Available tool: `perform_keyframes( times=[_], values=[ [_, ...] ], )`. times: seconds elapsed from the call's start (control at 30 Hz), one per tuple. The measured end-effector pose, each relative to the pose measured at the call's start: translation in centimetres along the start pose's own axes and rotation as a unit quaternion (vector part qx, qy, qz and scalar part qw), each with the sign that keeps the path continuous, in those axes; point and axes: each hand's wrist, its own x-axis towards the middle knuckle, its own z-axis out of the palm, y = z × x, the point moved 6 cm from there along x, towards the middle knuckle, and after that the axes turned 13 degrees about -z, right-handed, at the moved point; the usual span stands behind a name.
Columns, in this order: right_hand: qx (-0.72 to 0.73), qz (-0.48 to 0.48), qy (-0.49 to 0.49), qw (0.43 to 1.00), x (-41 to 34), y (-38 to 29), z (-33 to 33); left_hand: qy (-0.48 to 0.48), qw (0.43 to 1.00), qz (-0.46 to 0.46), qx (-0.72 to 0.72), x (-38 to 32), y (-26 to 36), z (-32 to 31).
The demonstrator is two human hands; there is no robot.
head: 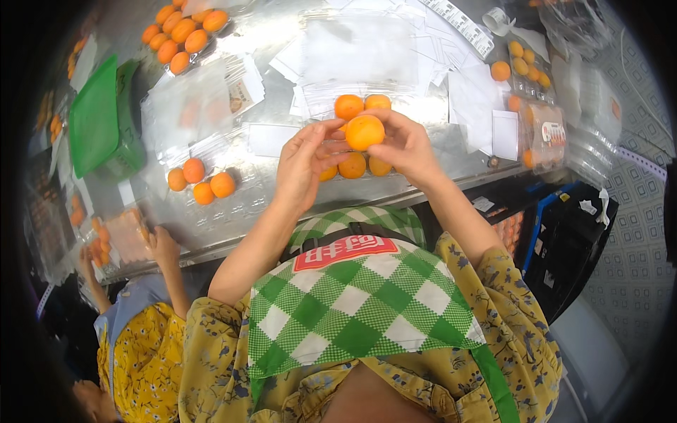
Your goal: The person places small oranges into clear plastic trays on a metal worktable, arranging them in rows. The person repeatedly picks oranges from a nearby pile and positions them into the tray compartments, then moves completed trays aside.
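My right hand (404, 143) grips a round orange-coloured fruit (365, 133) between thumb and fingers, above the table. Beside it, my left hand (307, 158) has its fingers apart, the tips close to the fruit's left side; whether they touch it is unclear. Below and behind both hands, more orange fruits (351, 165) sit in rows, partly hidden by my fingers. To the left, a clear plastic tray (248, 185) holds several similar fruits (203, 193). Beyond my hands lies a stack of clear plastic packaging (359, 50).
A green plastic basket (95, 116) stands at left. Filled fruit trays (182, 31) lie at the far left, and a labelled clear pack (547, 132) at right. Paper sheets (476, 95) cover part of the metal table (206, 224). A co-worker's hand (164, 243) touches another pack.
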Motion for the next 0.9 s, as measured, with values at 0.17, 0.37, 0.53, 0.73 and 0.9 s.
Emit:
perform_keyframes(
  times=[0.17, 0.37, 0.53, 0.73, 0.9],
  values=[
    [0.293, 0.158, 0.002, 0.943, -1.3, 0.7, 1.4, -0.016, 0.985, 0.086, 0.152, -0.5, 1.2, 0.8],
    [0.35, 0.209, -0.02, 0.913, -1.4, 1.7, 2.5, -0.092, 0.977, 0.05, 0.187, -0.7, 0.8, 2.0],
    [0.246, 0.248, -0.026, 0.937, -1.7, 1.9, 2.4, -0.093, 0.981, 0.013, 0.167, -0.6, 0.3, 1.6],
    [0.008, 0.047, 0.082, 0.995, -0.9, -1.0, 0.7, -0.103, 0.984, 0.032, 0.14, -0.7, 0.3, 1.1],
    [-0.087, -0.012, 0.016, 0.996, -0.5, -2.7, 1.1, -0.126, 0.983, 0.021, 0.133, -0.8, 0.4, 1.1]
  ],
)
